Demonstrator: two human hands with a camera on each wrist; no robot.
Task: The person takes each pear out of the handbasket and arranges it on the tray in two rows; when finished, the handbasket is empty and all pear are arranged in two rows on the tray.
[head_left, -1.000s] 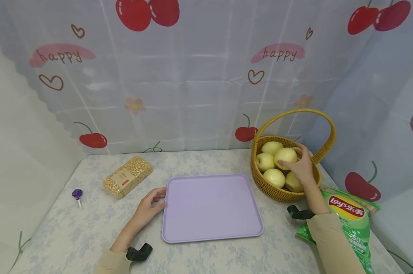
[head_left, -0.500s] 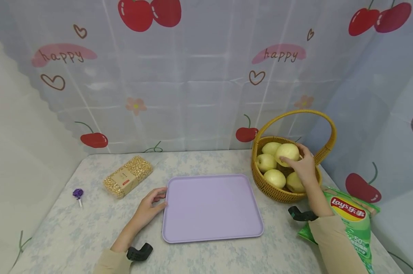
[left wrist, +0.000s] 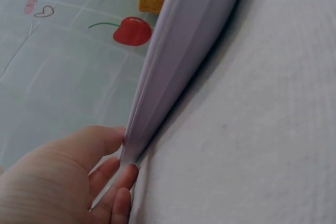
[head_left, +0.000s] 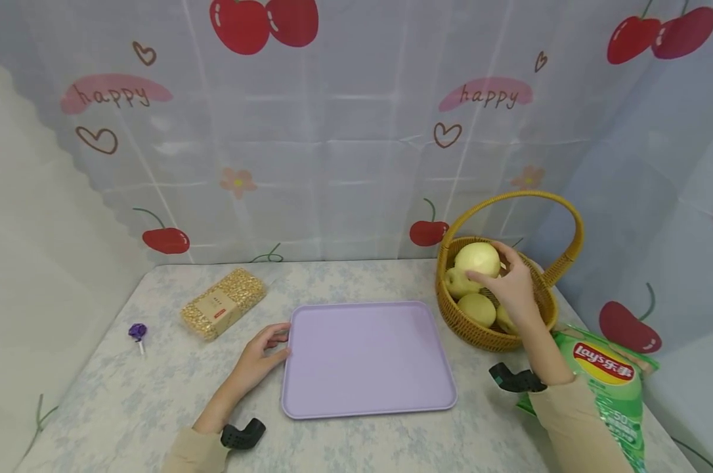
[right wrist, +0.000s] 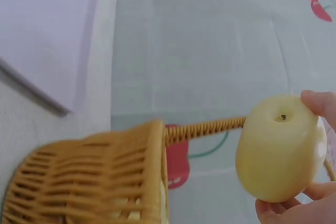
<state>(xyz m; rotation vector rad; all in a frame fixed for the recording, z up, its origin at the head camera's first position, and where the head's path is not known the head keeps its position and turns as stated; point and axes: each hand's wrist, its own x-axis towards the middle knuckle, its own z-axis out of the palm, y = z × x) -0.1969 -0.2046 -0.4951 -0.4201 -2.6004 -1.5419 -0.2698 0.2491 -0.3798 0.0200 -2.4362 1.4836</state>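
Cherry-print curtain (head_left: 345, 131) is hanging behind everything, with the pale patterned table (head_left: 368, 447) running up to it. Lilac tray (head_left: 368, 358) is lying flat mid-table. Wicker basket (head_left: 471, 332), handle up, is standing just off the tray's far right corner. Green Lay's bag (head_left: 613, 407) is lying near the basket, partly hiding behind the right sleeve (head_left: 575, 417). Packet of golden kernels (head_left: 223, 303) is lying off the tray's far left corner. Right hand (head_left: 513, 289) is reaching over the basket, thumb and fingers spreading about one fruit wide and gripping the held fruit (head_left: 477, 259), pale yellow. That fruit is sitting left of the palm, thumb pressing the near side, fingertips the far side. From the right wrist view it's hanging clear above the basket rim, stem pit showing. Left hand (head_left: 260, 355) is resting at the tray's left edge, fingers loose and part spread, thumb touching the rim; it's gripping nothing I can make out. At least three other fruits (head_left: 476, 310) are sitting in the basket below. Purple lollipop (head_left: 138, 332) is lying far left, well apart from both hands.
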